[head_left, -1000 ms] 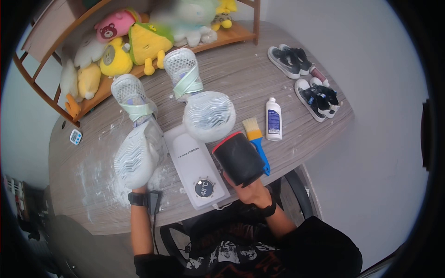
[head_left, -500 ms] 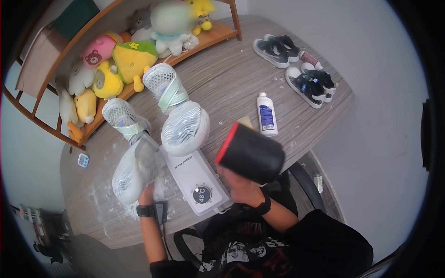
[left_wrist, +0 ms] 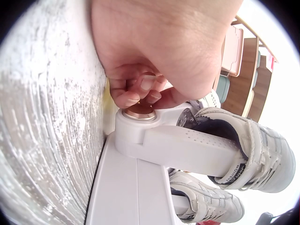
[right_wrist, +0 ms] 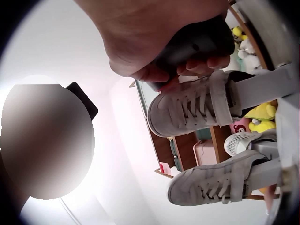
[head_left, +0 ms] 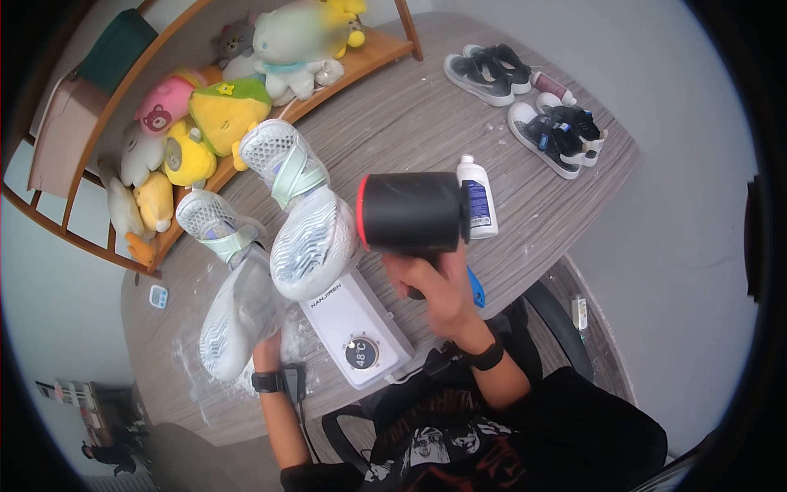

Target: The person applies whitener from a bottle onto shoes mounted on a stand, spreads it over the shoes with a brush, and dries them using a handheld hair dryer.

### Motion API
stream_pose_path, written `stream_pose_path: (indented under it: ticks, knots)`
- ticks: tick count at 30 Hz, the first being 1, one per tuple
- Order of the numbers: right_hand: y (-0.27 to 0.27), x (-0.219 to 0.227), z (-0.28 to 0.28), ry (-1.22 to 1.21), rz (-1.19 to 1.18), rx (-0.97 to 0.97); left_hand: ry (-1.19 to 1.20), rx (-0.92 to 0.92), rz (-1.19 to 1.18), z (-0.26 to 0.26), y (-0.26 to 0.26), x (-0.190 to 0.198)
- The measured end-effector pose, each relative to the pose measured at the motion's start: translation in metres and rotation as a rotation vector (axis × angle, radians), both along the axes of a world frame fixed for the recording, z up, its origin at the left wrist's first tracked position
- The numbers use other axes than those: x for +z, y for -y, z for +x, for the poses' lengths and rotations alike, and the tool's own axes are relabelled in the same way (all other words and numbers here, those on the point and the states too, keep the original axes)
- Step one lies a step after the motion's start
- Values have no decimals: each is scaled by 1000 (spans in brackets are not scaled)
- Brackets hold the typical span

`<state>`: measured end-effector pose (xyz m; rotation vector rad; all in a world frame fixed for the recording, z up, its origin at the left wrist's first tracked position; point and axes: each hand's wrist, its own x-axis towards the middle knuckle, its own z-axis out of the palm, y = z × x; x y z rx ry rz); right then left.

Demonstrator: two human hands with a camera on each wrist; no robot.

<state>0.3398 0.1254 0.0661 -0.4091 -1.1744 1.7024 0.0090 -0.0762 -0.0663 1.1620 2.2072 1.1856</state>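
My right hand (head_left: 434, 279) grips the handle of a black blower (head_left: 406, 211) with a red rim and holds it level above the table. Its red-rimmed mouth faces a white shoe (head_left: 311, 234) mounted on a white shoe dryer (head_left: 352, 316) whose display reads 48°C. In the right wrist view my fingers (right_wrist: 197, 63) wrap the dark handle. A second white shoe (head_left: 234, 316) sits on the dryer's left arm. My left hand (head_left: 266, 354) is below it. In the left wrist view its fingertips (left_wrist: 140, 89) curl onto a copper knob (left_wrist: 139, 112) at the base of the arm.
A white bottle (head_left: 475, 197) and a blue brush (head_left: 475, 287) lie behind the blower. Two pairs of dark sneakers (head_left: 492, 74) (head_left: 557, 135) sit at the far right. Plush toys (head_left: 205, 115) fill a wooden shelf at the back left. White powder (head_left: 193, 361) and a small timer (head_left: 158, 296) are at the left.
My right hand has raised the blower and turned it from tilted to level, its mouth now facing the right shoe. The left hand stays at the dryer's left arm.
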Motion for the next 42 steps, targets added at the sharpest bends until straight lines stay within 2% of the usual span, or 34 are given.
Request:
stream_pose_path:
  ticks: [2, 3, 5, 6, 7, 8, 12, 17, 21, 23, 25, 26, 28, 29, 31, 35, 37, 42]
  knots:
    - [-6, 1, 2, -19, -44, 108, -6, 7, -6, 2, 4, 2]
    - [-7, 3, 1, -20, -47, 107, -10, 12, -8, 5, -27, 1]
    - [-8, 7, -3, -126, -172, 73, -19, 16, -12, 1, -23, -2]
    - [-9, 7, -2, -130, -172, 68, -25, 16, -12, 0, 5, -2]
    - [-11, 6, 1, -92, -154, 92, -31, 17, -12, -7, 9, -9]
    - [-13, 5, 2, -55, -135, 116, -38, 18, -10, -8, -26, -2]
    - [-12, 5, 2, -46, -207, 164, -67, 15, -12, -11, -8, -9]
    - [-19, -3, -1, -51, -252, 257, -98, 13, -10, -18, -10, -14]
    - [-23, -4, -2, -56, -280, 256, -121, 23, 0, -21, 0, -18]
    - [-25, -3, -3, -106, -426, 252, -128, 23, -1, -24, 0, -20]
    - [-29, -5, -3, -98, -427, 283, 56, 48, 130, -21, -2, -19]
    - [-31, -6, -3, -86, -427, 315, 53, 45, 129, -17, -5, -13]
    - [-33, -12, -5, -96, -457, 335, 229, 89, 176, -9, -10, 0]
    - [-33, -13, -6, -102, -487, 358, 227, 86, 175, -9, -10, 1]
    - [-35, -13, -7, -94, -494, 358, 272, 223, 88, -10, -9, 3]
    - [-36, -14, -6, -85, -526, 377, 264, 187, 98, -19, -5, -8]
    - [-36, -15, -6, -98, -546, 388, 280, 135, 216, -30, -2, -20]
    - [-36, -20, -8, -122, -607, 421, 258, 184, 134, -21, -1, -14]
